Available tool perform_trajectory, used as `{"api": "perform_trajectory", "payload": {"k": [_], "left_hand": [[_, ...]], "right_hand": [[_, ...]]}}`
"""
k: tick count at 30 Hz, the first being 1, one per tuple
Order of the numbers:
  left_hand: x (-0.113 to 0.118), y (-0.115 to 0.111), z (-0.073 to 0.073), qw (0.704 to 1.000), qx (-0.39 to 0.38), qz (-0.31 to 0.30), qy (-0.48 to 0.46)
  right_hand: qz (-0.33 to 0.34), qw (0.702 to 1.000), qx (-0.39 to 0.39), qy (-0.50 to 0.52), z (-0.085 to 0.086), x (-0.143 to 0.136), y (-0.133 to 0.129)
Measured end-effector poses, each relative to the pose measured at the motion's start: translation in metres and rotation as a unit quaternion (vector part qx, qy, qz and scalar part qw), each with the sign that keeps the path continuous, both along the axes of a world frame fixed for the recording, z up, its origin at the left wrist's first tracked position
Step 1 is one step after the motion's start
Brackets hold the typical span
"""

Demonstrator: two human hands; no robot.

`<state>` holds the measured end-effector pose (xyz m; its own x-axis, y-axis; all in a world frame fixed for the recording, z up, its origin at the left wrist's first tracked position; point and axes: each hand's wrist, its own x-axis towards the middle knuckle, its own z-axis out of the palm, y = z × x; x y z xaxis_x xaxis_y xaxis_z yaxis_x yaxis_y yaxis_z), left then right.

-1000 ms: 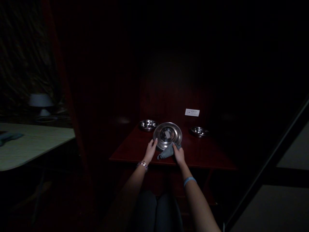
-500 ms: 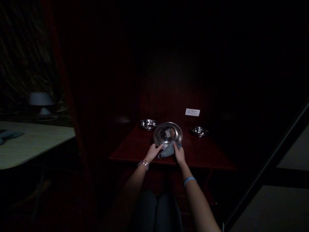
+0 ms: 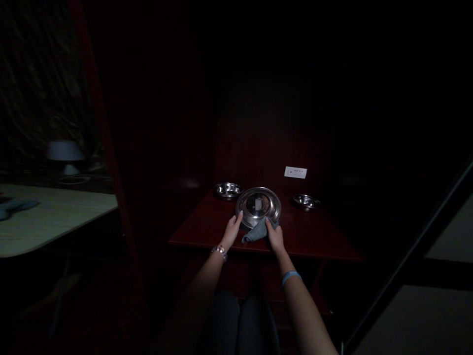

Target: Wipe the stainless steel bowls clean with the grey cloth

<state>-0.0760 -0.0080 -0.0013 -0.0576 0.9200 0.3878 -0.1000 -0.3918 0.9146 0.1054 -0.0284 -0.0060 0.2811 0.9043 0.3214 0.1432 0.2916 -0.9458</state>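
A shiny round metal bowl (image 3: pixel 257 203) is held tilted over the dark red desk, its inside towards me. My left hand (image 3: pixel 232 230) grips its lower left rim, thumb on the near face and the other fingers hidden behind. At the lower right rim, my right hand (image 3: pixel 275 235) is closed on a grey-blue cloth (image 3: pixel 255 232), pressing it against the bowl with the thumb on top. The cloth's loose end hangs to the left, below the rim.
On the red desk (image 3: pixel 310 241) a metal bowl (image 3: pixel 228 191) stands at the back left and another metal bowl (image 3: pixel 306 202) at the right. A white socket panel (image 3: pixel 295 172) is on the back wall. Far left, a pale table (image 3: pixel 55 212) and a lamp (image 3: pixel 66 152) show.
My left hand has shifted up along the bowl's left rim, its thumb now pointing upward. My right hand and the cloth stay at about the same place on the bowl.
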Motion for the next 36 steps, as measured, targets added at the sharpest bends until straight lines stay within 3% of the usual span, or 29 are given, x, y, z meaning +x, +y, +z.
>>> {"api": "perform_trajectory", "payload": {"k": [10, 16, 22, 27, 36], "left_hand": [[0.006, 0.009, -0.016, 0.997, 0.019, -0.019, 0.076], [0.004, 0.007, -0.011, 0.998, 0.05, -0.033, 0.03], [0.0, 0.001, -0.006, 0.998, 0.056, 0.013, -0.008], [0.0, 0.003, -0.006, 0.997, 0.073, 0.012, -0.002], [0.003, 0.004, -0.012, 0.994, 0.015, 0.005, 0.104]], "right_hand": [[0.01, 1.0, 0.017, 0.013, -0.002, 0.001, 0.003], [0.001, 1.0, 0.005, -0.01, -0.001, 0.001, 0.001], [-0.01, 1.0, 0.001, -0.022, -0.003, 0.001, 0.003], [-0.006, 1.0, 0.012, -0.004, -0.004, 0.0, 0.004], [-0.019, 1.0, 0.005, 0.02, -0.004, 0.0, 0.004]]}}
